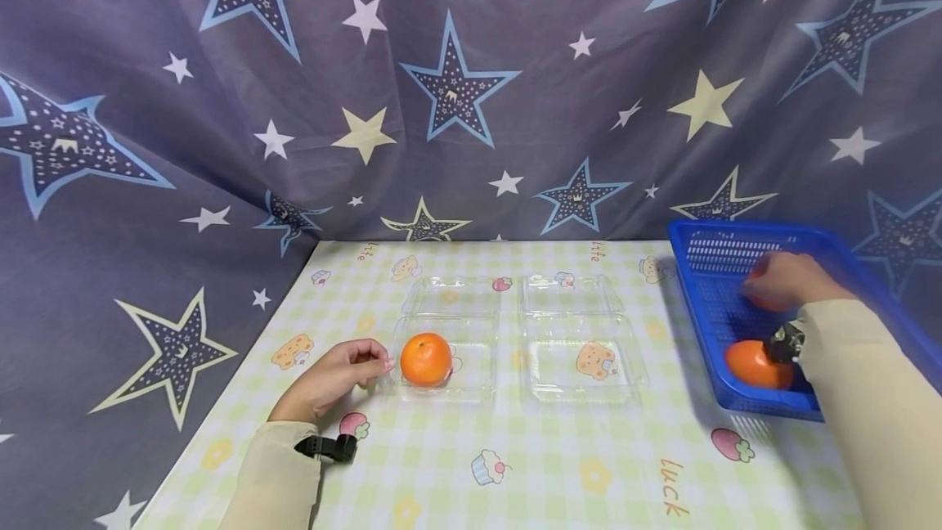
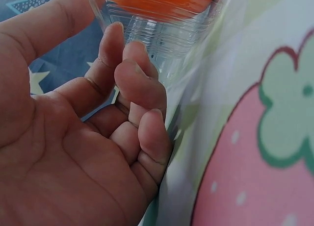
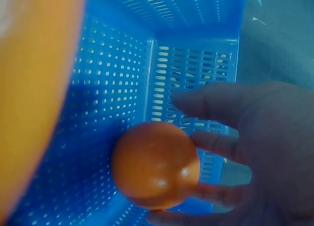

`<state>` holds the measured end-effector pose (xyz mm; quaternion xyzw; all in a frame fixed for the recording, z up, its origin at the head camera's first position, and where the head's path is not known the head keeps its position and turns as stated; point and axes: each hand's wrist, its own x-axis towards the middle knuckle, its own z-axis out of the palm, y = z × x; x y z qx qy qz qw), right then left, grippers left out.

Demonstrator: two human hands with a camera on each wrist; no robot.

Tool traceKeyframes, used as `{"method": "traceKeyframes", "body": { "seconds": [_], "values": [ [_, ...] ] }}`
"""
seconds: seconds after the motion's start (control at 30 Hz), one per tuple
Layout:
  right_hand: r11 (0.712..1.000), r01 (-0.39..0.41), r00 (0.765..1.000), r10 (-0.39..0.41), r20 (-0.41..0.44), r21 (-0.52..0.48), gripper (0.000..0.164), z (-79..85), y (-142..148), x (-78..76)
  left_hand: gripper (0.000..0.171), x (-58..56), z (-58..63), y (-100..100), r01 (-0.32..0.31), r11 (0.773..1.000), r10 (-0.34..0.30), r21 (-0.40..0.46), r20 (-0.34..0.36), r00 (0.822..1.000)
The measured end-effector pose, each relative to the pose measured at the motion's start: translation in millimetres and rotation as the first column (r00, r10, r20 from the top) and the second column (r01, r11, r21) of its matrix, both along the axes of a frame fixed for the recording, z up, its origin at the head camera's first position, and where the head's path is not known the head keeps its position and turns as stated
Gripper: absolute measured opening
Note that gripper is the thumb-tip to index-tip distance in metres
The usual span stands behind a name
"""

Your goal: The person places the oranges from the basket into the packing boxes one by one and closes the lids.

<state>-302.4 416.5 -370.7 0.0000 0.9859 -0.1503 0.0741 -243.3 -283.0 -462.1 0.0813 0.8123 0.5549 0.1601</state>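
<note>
In the head view my left hand [image 1: 342, 375] is at the left rim of a clear plastic box [image 1: 474, 379], thumb and index fingertip pinching its edge, other fingers curled. An orange [image 1: 426, 359] sits inside this box at its left side. On the right, my right hand [image 1: 791, 278] reaches into a blue basket [image 1: 724, 399]. Its fingers [image 3: 216, 142] lie spread along one side of a round orange-red fruit [image 3: 156, 164], thumb apart from it. Another orange fruit [image 1: 758, 364] rests in the basket's near part, partly hidden by the wrist camera.
A second clear plastic box [image 1: 581, 387], lid folded back, stands between the first box and the basket. Both lie on a checked tablecloth [image 1: 545, 481] with printed cartoons. A starry grey curtain [image 1: 471, 178] hangs behind and along the left.
</note>
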Motion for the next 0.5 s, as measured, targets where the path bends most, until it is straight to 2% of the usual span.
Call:
{"method": "traceKeyframes", "body": {
  "seconds": [0.07,0.17,0.23,0.33,0.4,0.5],
  "values": [
    [1.000,-0.018,1.000,0.018,-0.001,-0.018,0.048,0.2,0.3,-0.9,0.030,0.5,0.8,0.4,0.001,1.000,-0.001,0.006,0.001,1.000],
    [0.999,-0.045,0.999,0.044,-0.019,-0.003,0.048,-0.5,1.7,-2.6,0.031,0.6,1.3,1.0,0.003,1.000,-0.003,0.011,0.002,1.000],
    [0.999,-0.044,0.999,0.044,0.005,-0.012,0.048,-1.2,2.6,-2.8,0.032,0.6,1.3,1.2,0.001,1.000,-0.001,0.012,0.005,1.000],
    [0.995,-0.052,0.987,0.064,0.146,-0.083,0.052,-3.8,3.7,-1.1,0.032,0.4,0.7,0.9,-0.006,1.000,0.006,0.009,0.010,1.000],
    [0.989,-0.039,0.962,0.076,0.261,-0.142,0.055,-7.0,4.5,0.7,0.032,0.7,0.3,0.8,-0.008,1.000,0.008,0.007,0.011,1.000],
    [0.978,-0.046,0.929,0.116,0.351,-0.202,0.057,-11.5,6.4,2.5,0.032,0.6,0.7,1.3,-0.004,1.000,0.004,0.010,0.011,1.000]
  ]
}}
